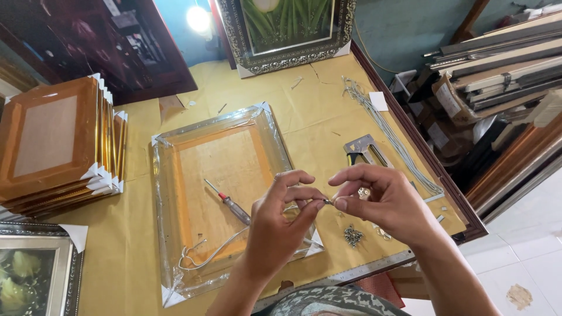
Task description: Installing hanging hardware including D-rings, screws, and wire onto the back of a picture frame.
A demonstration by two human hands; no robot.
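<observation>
My left hand (pixel 281 225) and my right hand (pixel 383 202) meet above the table, fingertips pinching a tiny metal fitting (pixel 328 202) between them. A thin pale cord (pixel 219 251) trails from my left hand down onto the back of a plastic-wrapped picture frame (pixel 219 193) lying face down. A small screwdriver with a red and clear handle (pixel 228 203) rests on the frame's backing board. A little heap of small screws (pixel 353 235) lies on the yellow table just right of the frame.
A staple gun (pixel 364 150) and a bundle of grey cords (pixel 386 131) lie to the right. Stacked frames (pixel 55 140) stand at the left, an ornate framed picture (pixel 290 32) at the back. A metal ruler (pixel 357 272) lies along the near edge. Moulding strips (pixel 497 64) pile up beyond the table.
</observation>
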